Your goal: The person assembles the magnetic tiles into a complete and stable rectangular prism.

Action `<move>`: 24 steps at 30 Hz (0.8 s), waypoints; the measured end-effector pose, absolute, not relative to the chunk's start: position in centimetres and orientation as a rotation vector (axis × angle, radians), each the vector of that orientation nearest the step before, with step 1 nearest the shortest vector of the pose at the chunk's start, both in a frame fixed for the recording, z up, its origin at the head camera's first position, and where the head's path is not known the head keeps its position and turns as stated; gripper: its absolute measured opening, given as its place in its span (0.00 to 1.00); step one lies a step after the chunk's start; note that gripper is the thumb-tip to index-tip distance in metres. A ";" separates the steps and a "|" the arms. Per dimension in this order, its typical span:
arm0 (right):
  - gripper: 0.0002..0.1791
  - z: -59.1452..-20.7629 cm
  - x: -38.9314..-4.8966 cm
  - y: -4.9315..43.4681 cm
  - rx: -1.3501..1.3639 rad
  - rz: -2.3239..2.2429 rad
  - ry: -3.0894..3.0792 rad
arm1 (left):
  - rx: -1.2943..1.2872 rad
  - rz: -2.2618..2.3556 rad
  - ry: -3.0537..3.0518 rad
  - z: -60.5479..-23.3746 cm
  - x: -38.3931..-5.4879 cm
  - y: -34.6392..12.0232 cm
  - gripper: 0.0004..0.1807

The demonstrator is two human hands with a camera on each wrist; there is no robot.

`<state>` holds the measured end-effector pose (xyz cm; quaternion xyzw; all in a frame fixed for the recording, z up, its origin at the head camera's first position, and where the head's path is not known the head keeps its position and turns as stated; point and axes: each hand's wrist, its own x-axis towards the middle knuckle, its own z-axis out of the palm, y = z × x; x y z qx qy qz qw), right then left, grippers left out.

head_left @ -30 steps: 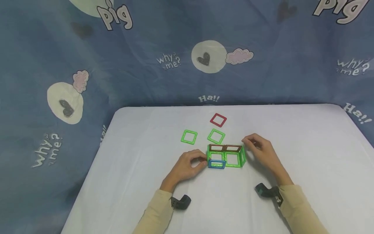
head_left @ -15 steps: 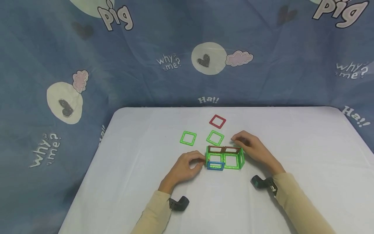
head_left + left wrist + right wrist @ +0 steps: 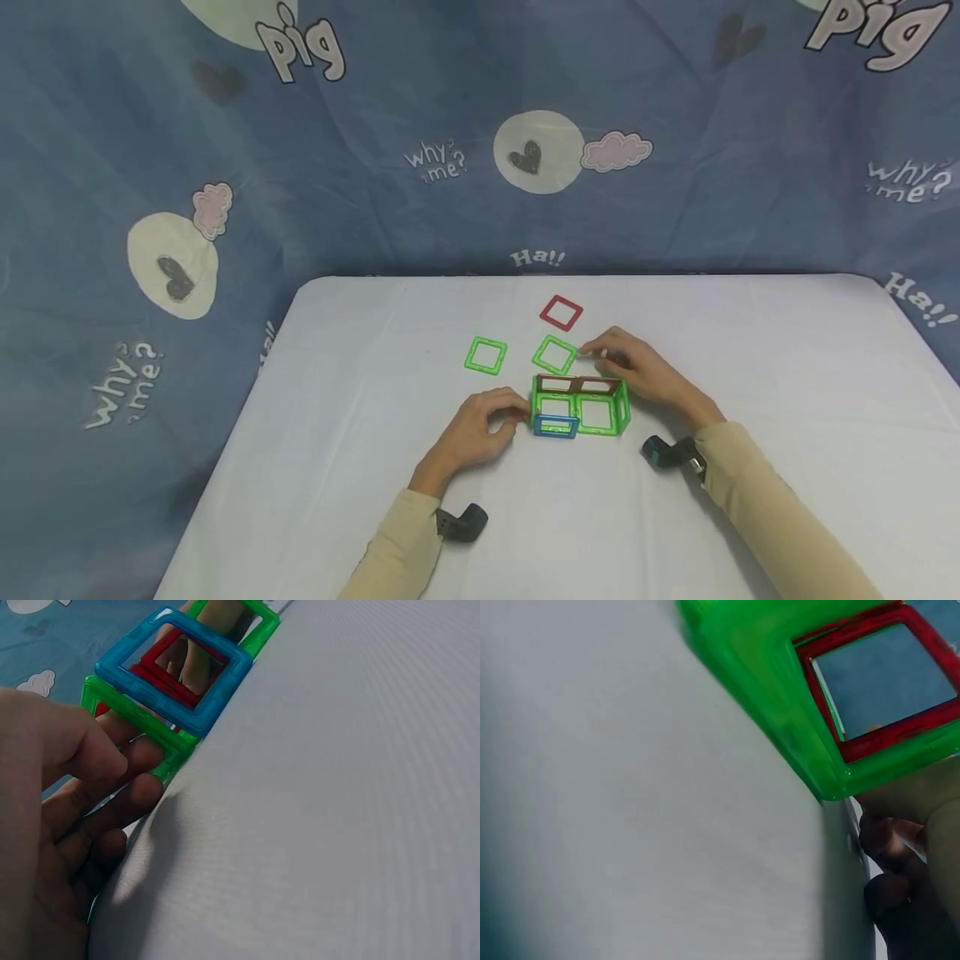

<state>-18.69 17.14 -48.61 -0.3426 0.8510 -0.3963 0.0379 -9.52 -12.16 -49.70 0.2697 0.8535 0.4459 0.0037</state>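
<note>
On the white table stands a box-like build of magnetic tiles [image 3: 597, 432], with green base and end tiles, red tiles at the back and one blue tile [image 3: 124, 661] at front left. My left hand [image 3: 472, 429] rests its fingertips against the green left end; the thumb sits apart from it. Behind the build, my right hand [image 3: 637, 367] reaches left, its fingertips at the right corner of a flat green magnetic tile [image 3: 540, 357]. Whether they touch it is too small to tell. In the right wrist view, the build's green end [image 3: 772, 697] partly hides that hand.
Another loose green tile [image 3: 470, 358] lies flat to the left, and a red tile [image 3: 551, 320] lies farther back. A blue printed cloth [image 3: 375, 217] hangs behind the table's far edge. Each wrist carries a black camera.
My right hand has moved from the build's right end leftward behind it, to the nearer loose green tile. My left hand stays at the build's left end.
</note>
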 end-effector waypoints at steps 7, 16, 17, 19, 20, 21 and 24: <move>0.18 -48.0 -19.0 16.9 -1.044 -1.001 2.649 | 0.829 1.380 2.686 -49.9 -9.5 -12.1 0.15; 0.17 -47.8 -19.0 16.7 -1.043 -0.917 2.681 | 0.833 1.393 2.681 -49.9 -9.5 -12.1 0.15; 0.16 -47.8 -19.0 16.7 -1.036 -0.924 2.684 | 0.833 1.393 2.681 -49.8 -9.5 -12.1 0.15; 0.16 -47.9 -19.0 16.7 -1.028 -0.935 2.693 | 0.831 1.389 2.683 -49.8 -9.5 -12.1 0.15; 0.17 -48.0 -19.0 16.7 -1.027 -0.938 2.699 | 0.828 1.388 2.684 -49.8 -9.5 -12.1 0.15; 0.17 -48.0 -19.0 16.7 -1.032 -0.940 2.702 | 0.824 1.388 2.683 -49.8 -9.6 -12.1 0.15; 0.18 -48.0 -19.0 16.7 -1.057 -0.919 2.715 | 0.814 1.390 2.680 -49.8 -9.6 -12.1 0.15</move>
